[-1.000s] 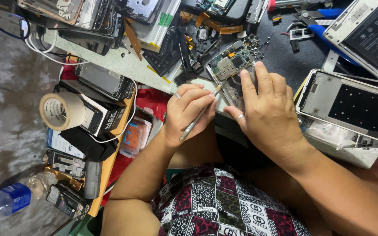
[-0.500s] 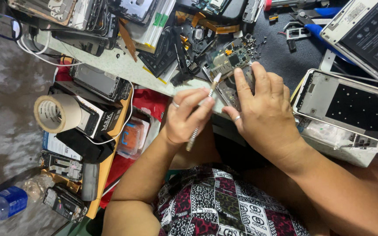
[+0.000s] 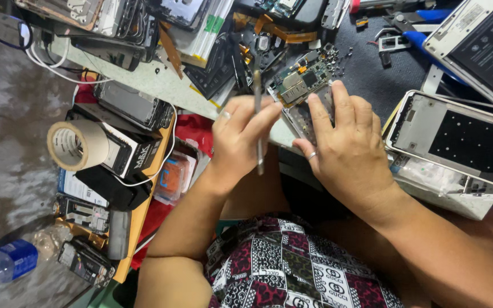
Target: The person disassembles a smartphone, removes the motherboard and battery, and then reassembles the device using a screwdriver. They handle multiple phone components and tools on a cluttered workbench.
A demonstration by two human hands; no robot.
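My left hand [image 3: 239, 137] grips a thin metal tool [image 3: 258, 120], held nearly upright, its tip raised above the bench edge. My right hand [image 3: 346, 151] lies flat with fingers spread on a small opened phone frame [image 3: 300, 117], a ring on one finger. Just past the fingertips sits a green circuit board [image 3: 303, 77] with small screws scattered beside it. The frame's lower half is hidden under my right palm.
An opened phone back shell [image 3: 457, 140] lies right of my right hand, another large phone [image 3: 480, 43] above it. A roll of tape [image 3: 75, 145] sits on boxes at left. Stacked phone parts [image 3: 121, 23] crowd the bench's far edge. A plastic bottle [image 3: 7, 262] lies on the floor.
My left hand has lifted and swung the tool from a slant over the phone frame to nearly upright. My right hand stays on the frame.
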